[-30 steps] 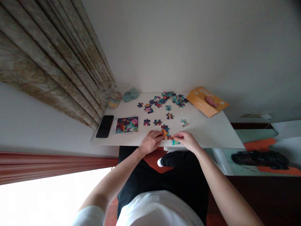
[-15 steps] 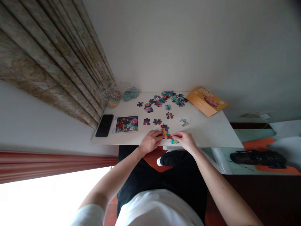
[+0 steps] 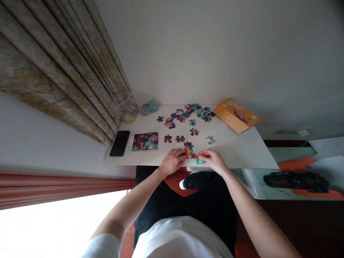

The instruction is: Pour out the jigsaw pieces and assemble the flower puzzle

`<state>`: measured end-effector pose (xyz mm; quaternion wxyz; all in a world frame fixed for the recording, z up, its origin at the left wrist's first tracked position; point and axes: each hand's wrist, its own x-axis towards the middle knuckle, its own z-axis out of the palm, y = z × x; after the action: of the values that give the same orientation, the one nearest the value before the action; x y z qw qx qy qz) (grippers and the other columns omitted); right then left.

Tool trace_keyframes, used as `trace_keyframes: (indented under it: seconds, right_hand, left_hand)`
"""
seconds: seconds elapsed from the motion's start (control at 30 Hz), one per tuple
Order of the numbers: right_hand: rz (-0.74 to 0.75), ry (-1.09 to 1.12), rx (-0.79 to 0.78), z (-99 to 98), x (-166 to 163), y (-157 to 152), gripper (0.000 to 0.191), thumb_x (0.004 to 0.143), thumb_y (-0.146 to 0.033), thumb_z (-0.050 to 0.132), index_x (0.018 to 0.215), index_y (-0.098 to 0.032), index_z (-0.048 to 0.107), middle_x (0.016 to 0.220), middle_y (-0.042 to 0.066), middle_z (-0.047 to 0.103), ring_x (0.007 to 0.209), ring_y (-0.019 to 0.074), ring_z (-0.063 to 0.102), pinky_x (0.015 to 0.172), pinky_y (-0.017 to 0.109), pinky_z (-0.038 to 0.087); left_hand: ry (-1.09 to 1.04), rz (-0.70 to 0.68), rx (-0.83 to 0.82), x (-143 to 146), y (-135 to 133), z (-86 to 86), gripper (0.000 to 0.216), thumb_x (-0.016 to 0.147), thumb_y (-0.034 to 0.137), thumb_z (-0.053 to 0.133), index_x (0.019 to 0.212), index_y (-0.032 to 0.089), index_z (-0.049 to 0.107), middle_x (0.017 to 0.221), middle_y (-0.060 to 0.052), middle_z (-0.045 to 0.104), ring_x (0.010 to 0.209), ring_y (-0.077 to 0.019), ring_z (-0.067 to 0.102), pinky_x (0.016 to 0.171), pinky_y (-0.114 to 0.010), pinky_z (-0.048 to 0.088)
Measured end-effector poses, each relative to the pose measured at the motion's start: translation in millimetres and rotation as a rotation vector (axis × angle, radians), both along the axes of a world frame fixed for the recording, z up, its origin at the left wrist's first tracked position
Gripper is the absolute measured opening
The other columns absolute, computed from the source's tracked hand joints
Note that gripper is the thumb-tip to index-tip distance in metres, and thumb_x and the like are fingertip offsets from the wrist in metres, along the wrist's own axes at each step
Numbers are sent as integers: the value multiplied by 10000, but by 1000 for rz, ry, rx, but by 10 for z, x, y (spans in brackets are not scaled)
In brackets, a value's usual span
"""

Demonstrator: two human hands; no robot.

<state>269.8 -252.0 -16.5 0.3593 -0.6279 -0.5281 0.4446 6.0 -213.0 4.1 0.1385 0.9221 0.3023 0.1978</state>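
At the near edge of the white table (image 3: 242, 152), a small puzzle cluster (image 3: 189, 147) is lying between the person's two hands. The left hand (image 3: 172, 161) is resting at the cluster's left side, fingers bent and close together; whether they are gripping it, I cannot tell from here. The right hand (image 3: 214, 160) is holding its thumb and forefinger narrow, pinching an orange-red piece (image 3: 196, 156) at the cluster's right end, near a teal striped piece (image 3: 200, 162). Beyond, single pieces (image 3: 180, 139) are lying apart, and a heap of pieces (image 3: 185, 114) is spreading toward the wall. A picture card (image 3: 145, 142) is lying beside a dark phone (image 3: 119, 143) at left; an orange box (image 3: 236, 114) is occupying the far right.
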Motion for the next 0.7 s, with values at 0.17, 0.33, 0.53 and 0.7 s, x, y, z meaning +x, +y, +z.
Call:
trace_keyframes:
  seconds: [0.17,0.33,0.53,0.7]
  right_hand:
    - [-26,91,59,-33,42,-48,515,785,-663,760,1015,-206,703,961,103,781,865,251,734,797,373,579]
    - [-47,27,158,19,62,-32,428,830,-603,729,1034,-243,620,929,60,729,795,221,697,771,363,564]
    - [94,-100,208,33,53,-11,206,905,-436,648,985,-253,697,991,75,772,925,249,727,837,380,578]
    - [87,-228,381,-51,-3,-76,204,944,-399,623,1034,-244,720,1040,102,769,886,252,737,744,380,618]
  left_hand:
    - [3,1,-15,0,-1,-2,301,1034,199,539,1257,266,729,1337,-85,692,1262,-261,612,1083,-455,490]
    - [12,11,-19,-2,-5,8,288,1031,204,548,1238,265,740,1343,-87,688,1265,-262,616,1083,-453,493]
    - [-28,3,2,-1,1,-3,284,1018,191,576,1237,256,744,1317,-94,701,1244,-264,628,1066,-459,506]
    - [-1,-4,3,-6,11,-38,284,1042,223,545,1251,232,737,1332,-90,696,1240,-255,619,1090,-440,489]
